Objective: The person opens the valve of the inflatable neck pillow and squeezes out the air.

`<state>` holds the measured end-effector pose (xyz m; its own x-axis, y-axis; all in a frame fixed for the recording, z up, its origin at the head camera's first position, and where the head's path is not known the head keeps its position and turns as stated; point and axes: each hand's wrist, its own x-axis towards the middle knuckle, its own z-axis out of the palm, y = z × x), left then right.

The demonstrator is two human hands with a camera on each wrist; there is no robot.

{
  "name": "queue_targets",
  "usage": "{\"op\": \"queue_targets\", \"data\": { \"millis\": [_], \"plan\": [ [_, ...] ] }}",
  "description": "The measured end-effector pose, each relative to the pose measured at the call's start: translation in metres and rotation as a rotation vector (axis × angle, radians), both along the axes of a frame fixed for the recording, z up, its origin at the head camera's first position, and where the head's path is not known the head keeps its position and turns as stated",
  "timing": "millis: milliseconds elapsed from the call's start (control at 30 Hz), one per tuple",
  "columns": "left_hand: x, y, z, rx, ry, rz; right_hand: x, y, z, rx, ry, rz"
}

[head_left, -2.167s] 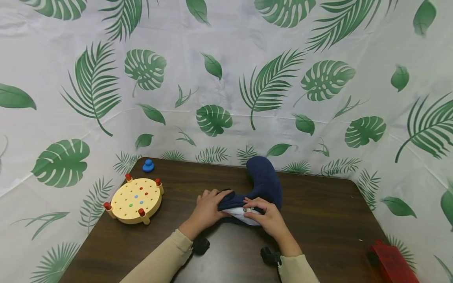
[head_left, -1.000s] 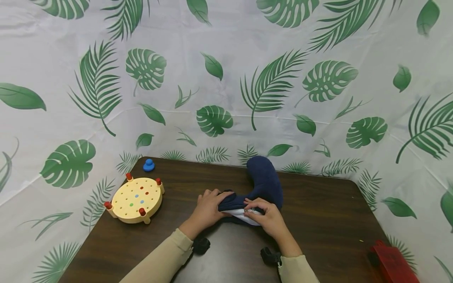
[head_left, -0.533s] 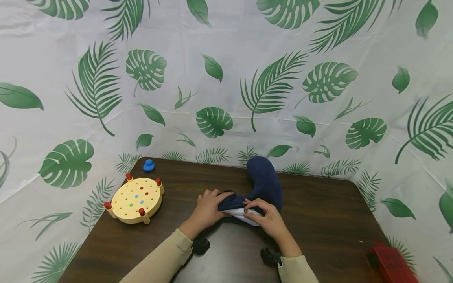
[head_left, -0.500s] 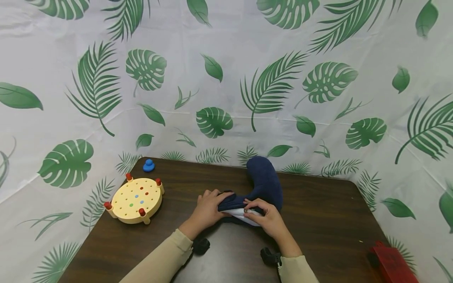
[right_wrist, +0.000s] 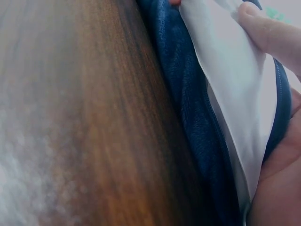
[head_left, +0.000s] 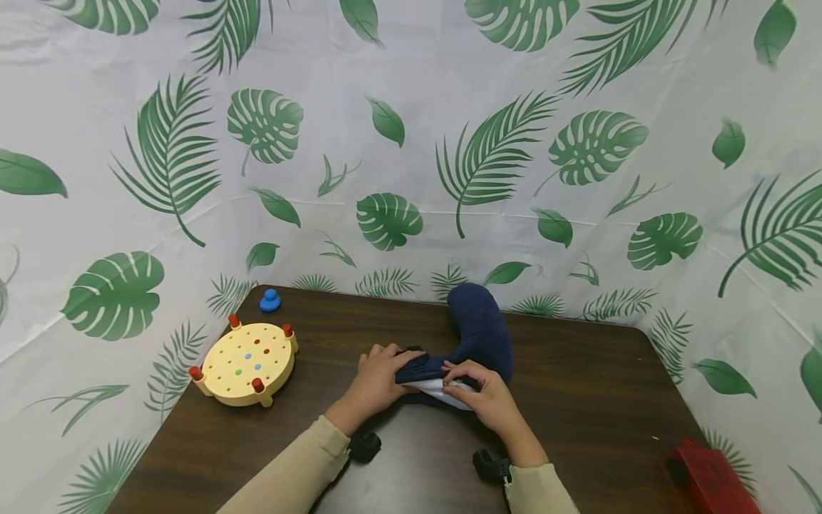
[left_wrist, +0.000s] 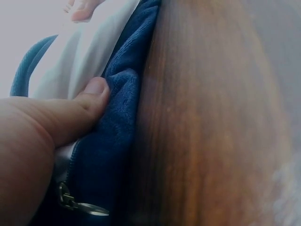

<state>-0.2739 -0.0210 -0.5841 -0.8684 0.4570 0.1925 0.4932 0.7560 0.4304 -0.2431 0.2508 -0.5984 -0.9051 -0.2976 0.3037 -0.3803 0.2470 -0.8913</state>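
A navy plush neck pillow point(head_left: 481, 325), curved in shape, lies on the table with its zipped cover open along the near side. White inner fabric point(head_left: 433, 387) shows through the gap. My left hand point(head_left: 377, 378) grips the pillow's left part; in the left wrist view its thumb point(left_wrist: 94, 92) presses on the opening's edge, above a metal zipper pull point(left_wrist: 89, 208). With thumb and forefinger, my right hand point(head_left: 484, 396) pinches at the right end of the opening, by the white fabric. Just what lies between those fingertips I cannot tell.
A round yellow pegboard-like toy point(head_left: 247, 364) with red-tipped legs stands at the left of the dark wood table point(head_left: 578, 400). Behind it sits a small blue duck-shaped toy point(head_left: 270, 300). A red object point(head_left: 713, 475) is at the right edge. A leaf-print sheet point(head_left: 411, 143) hangs behind.
Both hands keep their places on the pillow. A small pale thing at my right fingertips showed more 2.2 seconds ago; the fingers now cover most of it.
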Motion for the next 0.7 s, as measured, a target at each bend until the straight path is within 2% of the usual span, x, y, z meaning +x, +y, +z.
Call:
{"op": "queue_targets", "data": {
  "millis": [367, 700],
  "plan": [
    [0.0006, 0.0004, 0.0004, -0.003, 0.018, -0.017, 0.0013, -0.0010, 0.0004, -0.005, -0.006, 0.009],
    [0.0008, 0.0007, 0.0030, -0.031, 0.018, -0.054, 0.0007, -0.0018, 0.0008, 0.008, 0.027, 0.006]
  ]
}}
